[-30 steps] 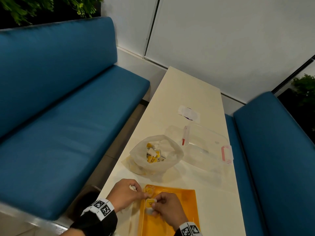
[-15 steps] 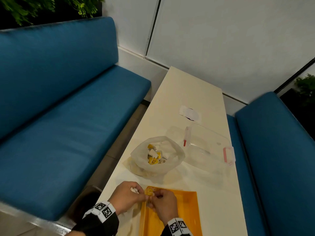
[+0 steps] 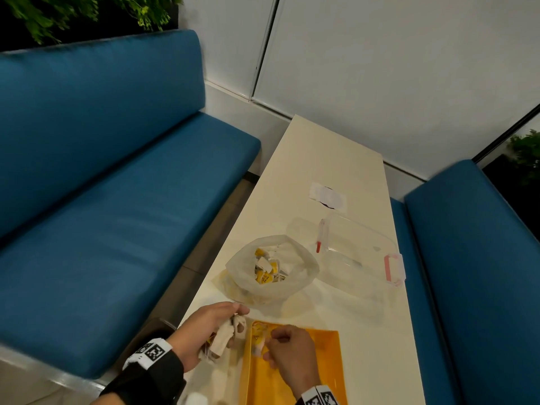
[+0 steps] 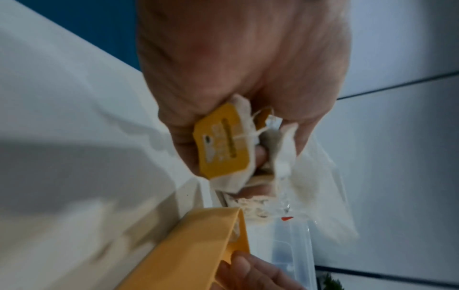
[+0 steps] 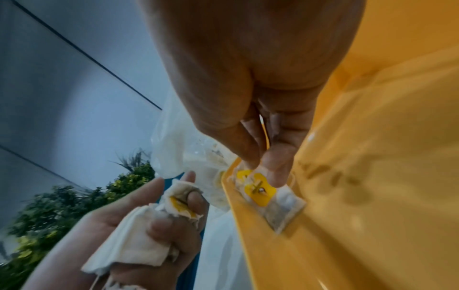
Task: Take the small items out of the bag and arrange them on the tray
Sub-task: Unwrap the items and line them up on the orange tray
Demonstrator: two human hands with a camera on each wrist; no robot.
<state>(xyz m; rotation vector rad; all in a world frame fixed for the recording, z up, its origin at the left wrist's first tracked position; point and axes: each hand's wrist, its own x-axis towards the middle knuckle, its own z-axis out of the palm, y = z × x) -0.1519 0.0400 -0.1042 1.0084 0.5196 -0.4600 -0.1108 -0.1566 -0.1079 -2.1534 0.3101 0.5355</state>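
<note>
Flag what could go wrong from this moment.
1. The left hand grips several tea bags at once, with strings loose; one could slip out or tangle.
2. The right hand presses a tea bag right at the tray corner, so it may ride up the wall.
3. The bag sits open near the table edge; a snagged string might tip it.

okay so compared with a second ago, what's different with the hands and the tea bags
The left hand has drawn back from the orange tray, away from the right hand, and turned so the bunch of tea bags it grips now shows. The right hand has stayed at the tray's far left corner, pinching one tea bag down against the tray. The plastic bag, clear container and tray have not moved.
</note>
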